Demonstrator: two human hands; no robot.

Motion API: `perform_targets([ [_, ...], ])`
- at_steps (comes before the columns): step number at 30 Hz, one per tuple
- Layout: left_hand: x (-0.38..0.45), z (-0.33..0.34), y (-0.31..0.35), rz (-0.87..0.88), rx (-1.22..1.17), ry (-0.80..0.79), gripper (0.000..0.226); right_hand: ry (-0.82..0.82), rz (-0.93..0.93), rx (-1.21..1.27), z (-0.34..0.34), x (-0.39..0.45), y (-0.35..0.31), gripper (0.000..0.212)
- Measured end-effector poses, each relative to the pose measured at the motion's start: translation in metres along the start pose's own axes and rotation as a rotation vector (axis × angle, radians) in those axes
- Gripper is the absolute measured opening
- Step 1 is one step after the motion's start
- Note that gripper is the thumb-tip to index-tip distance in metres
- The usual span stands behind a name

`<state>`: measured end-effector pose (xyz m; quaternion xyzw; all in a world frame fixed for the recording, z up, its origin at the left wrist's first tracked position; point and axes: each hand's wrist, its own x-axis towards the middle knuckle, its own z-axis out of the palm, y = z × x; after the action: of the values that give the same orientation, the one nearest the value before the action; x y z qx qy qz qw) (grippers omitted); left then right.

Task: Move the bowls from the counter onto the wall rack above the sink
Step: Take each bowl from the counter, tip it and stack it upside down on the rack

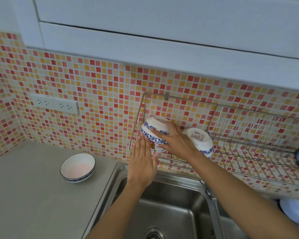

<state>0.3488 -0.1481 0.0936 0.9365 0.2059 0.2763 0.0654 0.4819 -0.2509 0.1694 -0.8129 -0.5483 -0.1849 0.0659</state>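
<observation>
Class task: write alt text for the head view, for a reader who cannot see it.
The left hand presses and the right hand grips an upturned blue-patterned bowl in a wire wall rack above a sink, beside a second upturned bowl. A third bowl sits upright on the counter.

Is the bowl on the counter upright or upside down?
Upright: the bowl shows its open rim and pale inside, and its base stands on the grey counter.
</observation>
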Motion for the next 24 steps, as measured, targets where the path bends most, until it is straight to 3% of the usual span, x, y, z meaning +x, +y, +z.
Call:
perform_targets([
  [3,0.000,-0.002,0.000,-0.001,-0.007,-0.020,0.066,-0.019,0.019,0.138,0.001,-0.004,0.001,0.080],
  [6,0.000,-0.006,0.001,0.008,-0.031,-0.048,0.066,-0.016,0.215,0.364,0.003,-0.014,-0.004,0.081],
  [9,0.003,-0.010,0.000,0.003,-0.075,-0.055,0.066,0.158,0.479,0.515,0.004,-0.023,-0.014,0.076],
  [11,0.006,-0.017,0.000,0.019,-0.140,-0.050,0.066,0.215,0.549,0.516,0.006,-0.030,-0.023,0.072],
  [17,0.030,-0.023,-0.009,0.108,-0.185,-0.160,0.060,0.001,0.468,0.210,0.012,-0.038,-0.037,0.064],
  [24,0.031,-0.018,-0.013,0.140,-0.107,-0.212,0.061,-0.089,0.408,0.194,0.006,-0.041,-0.036,0.065],
])
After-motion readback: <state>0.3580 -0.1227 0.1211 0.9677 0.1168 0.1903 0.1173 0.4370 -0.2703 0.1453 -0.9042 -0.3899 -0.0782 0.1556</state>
